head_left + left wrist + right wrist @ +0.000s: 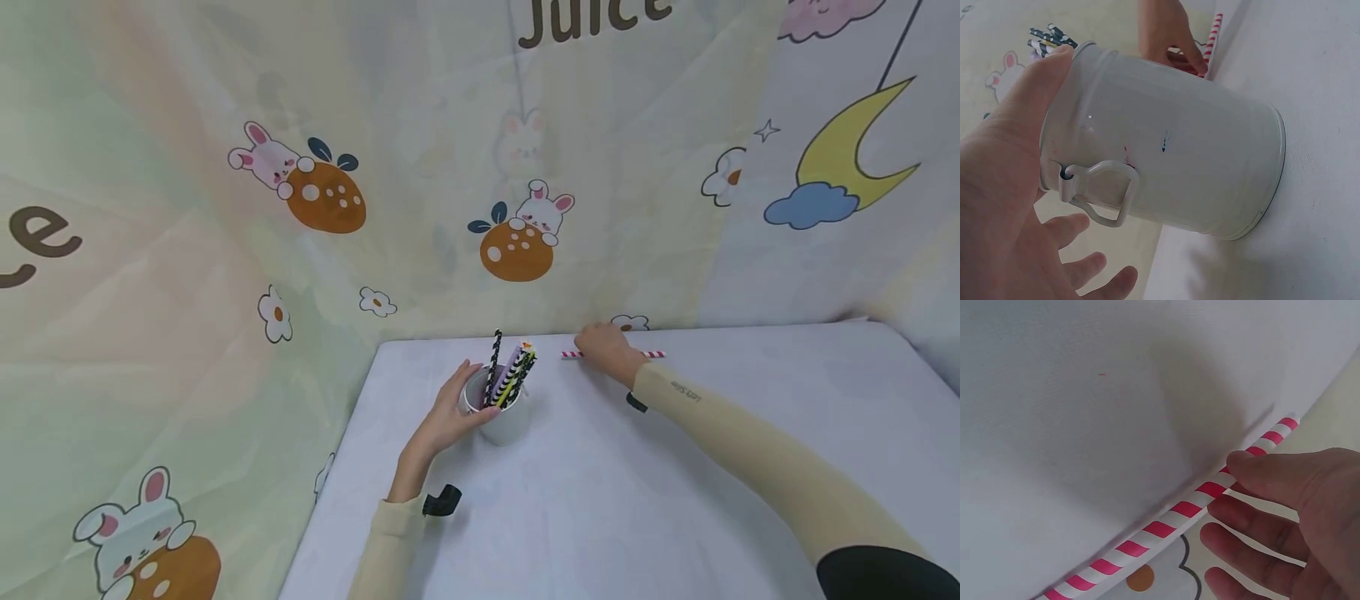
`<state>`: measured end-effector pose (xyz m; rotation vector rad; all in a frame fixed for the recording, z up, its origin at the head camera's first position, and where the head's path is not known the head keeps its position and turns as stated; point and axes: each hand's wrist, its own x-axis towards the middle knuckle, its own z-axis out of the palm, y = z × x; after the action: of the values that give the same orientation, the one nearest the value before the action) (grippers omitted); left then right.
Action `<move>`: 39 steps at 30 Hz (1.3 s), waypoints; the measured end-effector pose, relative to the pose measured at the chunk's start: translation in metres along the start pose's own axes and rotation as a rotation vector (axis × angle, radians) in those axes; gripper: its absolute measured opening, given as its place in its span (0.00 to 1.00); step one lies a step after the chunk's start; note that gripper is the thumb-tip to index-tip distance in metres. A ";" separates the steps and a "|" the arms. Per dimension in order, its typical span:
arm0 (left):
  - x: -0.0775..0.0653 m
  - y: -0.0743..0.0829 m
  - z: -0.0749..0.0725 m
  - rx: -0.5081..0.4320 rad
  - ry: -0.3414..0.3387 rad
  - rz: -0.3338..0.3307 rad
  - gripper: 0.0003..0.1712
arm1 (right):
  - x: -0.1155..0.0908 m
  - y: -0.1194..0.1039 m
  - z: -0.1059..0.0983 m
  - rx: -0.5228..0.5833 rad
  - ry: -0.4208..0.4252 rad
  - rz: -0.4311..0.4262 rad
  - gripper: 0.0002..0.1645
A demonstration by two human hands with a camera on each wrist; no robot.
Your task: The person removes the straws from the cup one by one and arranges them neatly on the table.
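Note:
A small white metal bucket (1172, 137) with a loop handle (1107, 194) stands on the white table, holding several patterned paper straws (510, 375). My left hand (446, 417) grips the bucket at its rim, the thumb along the near side; in its wrist view the other fingers spread below the handle. Near the far table edge lies a red-and-white striped straw (1160, 529). My right hand (611, 350) is over this straw's middle. In the right wrist view the thumb (1260, 472) presses on one side of it, with the index fingertip against the other.
The white table (600, 500) ends at its far edge against a cloth backdrop (420, 208) printed with rabbits, flowers and a moon. Black straps (442, 501) show at the wrists. The striped straw lies to the right of the bucket, along the table's back edge.

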<state>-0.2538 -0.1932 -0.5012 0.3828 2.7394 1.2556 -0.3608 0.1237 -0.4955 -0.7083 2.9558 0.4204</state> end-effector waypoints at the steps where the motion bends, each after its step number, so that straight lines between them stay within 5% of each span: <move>1: -0.001 0.000 0.000 -0.002 -0.001 -0.001 0.51 | -0.001 0.000 0.002 0.001 -0.001 0.002 0.11; 39: 0.000 0.000 -0.003 0.004 -0.008 0.016 0.50 | 0.000 0.003 0.008 0.065 0.012 0.012 0.15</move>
<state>-0.2543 -0.1950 -0.4994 0.4097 2.7381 1.2495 -0.3618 0.1282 -0.5026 -0.6890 2.9707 0.3208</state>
